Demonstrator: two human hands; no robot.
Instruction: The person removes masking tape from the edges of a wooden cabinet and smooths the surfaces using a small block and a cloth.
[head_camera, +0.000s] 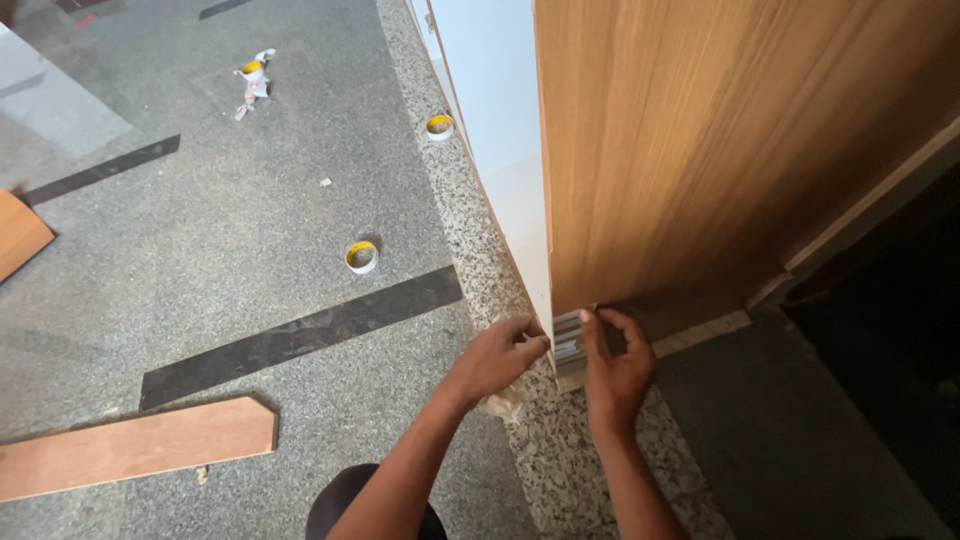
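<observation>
Both hands meet at the bottom corner of the upright wood-grain door panel (700, 150). The left hand (497, 357) pinches the panel's white edge, while the right hand (613, 365) presses fingertips onto a small metallic strip (567, 340) lying between the two grips, its long axis vertical.

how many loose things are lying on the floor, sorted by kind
tape rolls: 3, one near the dark strip, one by the white panel, one far off with a crumpled scrap
wood boards: 2, one at the lower left, one at the left edge
total: 5
</observation>
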